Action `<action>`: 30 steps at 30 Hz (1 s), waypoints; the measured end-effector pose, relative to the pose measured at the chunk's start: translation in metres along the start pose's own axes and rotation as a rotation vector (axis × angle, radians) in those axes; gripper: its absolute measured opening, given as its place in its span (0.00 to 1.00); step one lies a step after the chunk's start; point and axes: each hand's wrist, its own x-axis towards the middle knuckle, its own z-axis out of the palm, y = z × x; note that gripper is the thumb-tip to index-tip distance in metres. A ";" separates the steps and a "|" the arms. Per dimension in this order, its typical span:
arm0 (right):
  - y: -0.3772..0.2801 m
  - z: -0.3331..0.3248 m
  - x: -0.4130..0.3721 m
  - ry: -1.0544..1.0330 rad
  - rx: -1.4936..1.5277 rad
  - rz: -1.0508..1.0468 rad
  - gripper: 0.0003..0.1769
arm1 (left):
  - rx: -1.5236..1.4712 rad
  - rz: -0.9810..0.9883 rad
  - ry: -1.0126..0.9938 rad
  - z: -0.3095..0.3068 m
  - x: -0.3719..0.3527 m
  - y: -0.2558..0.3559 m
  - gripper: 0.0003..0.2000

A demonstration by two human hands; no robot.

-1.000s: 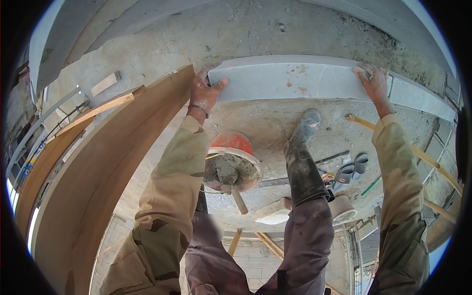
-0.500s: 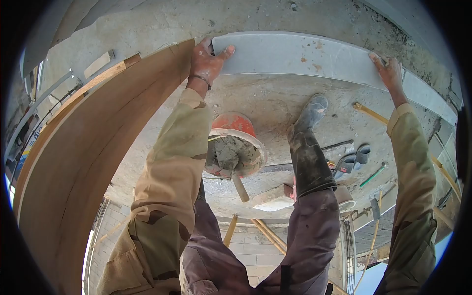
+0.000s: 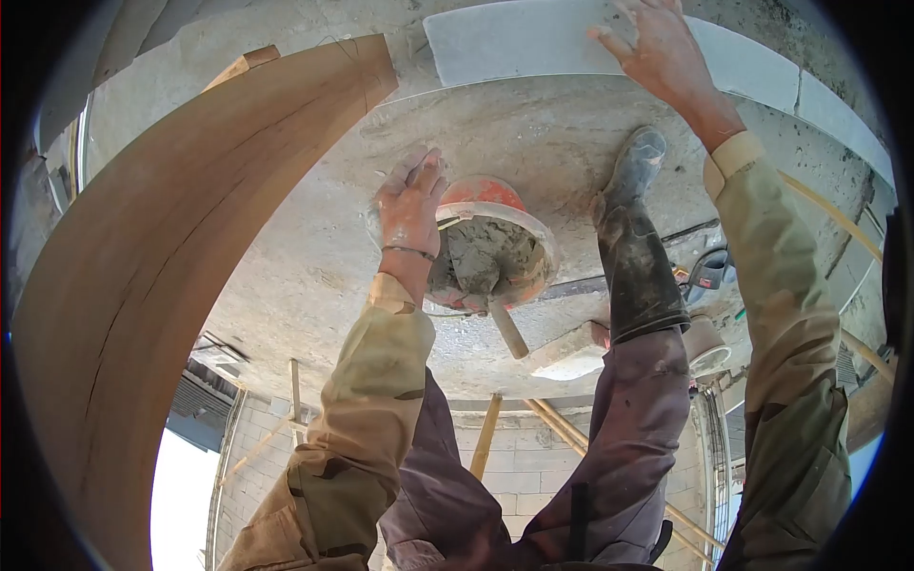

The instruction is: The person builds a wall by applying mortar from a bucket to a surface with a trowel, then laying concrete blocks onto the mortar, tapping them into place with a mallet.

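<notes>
A long pale grey block [image 3: 524, 43] lies along the curved edge at the top of the view. My right hand [image 3: 666, 48] rests on its face near the right part, fingers spread. Lower down, my left hand [image 3: 411, 211] is in the air by the rim of a red bucket [image 3: 481, 193]. Its fingers are half bent with a gap by the thumb, and nothing shows in them. Grey wet mortar [image 3: 514, 249] fills part of the bucket. A trowel sits in the mortar, its wooden handle [image 3: 508, 328] sticking out toward me.
A tall curved brown board [image 3: 190, 209] stands at the left. My boot [image 3: 643, 228] is planted right of the bucket. Nearby lie a block piece [image 3: 571, 354], a slipper [image 3: 709, 269] and a small pail [image 3: 706, 344]. Bamboo poles [image 3: 487, 433] slope below the floor's edge.
My left hand has let go of the block's left end and come down to the bucket. My right hand has shifted left along the block. The view has tilted and turned.
</notes>
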 end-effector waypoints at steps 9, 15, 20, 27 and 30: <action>-0.076 0.018 0.015 -0.054 -0.048 0.278 0.36 | -0.526 -0.159 -0.346 0.045 0.057 -0.010 0.48; -0.070 0.018 0.016 -0.067 -0.057 0.267 0.34 | -0.763 -0.216 -0.344 0.099 0.090 0.006 0.48; -0.070 0.015 0.020 -0.089 -0.047 0.270 0.34 | -0.652 -0.167 -0.277 0.101 0.097 0.008 0.40; -0.067 0.017 0.020 -0.088 -0.045 0.254 0.34 | -0.639 -0.146 -0.248 0.100 0.102 0.004 0.40; -0.067 0.015 0.019 -0.104 -0.048 0.252 0.34 | -0.644 -0.130 -0.261 0.101 0.103 0.003 0.40</action>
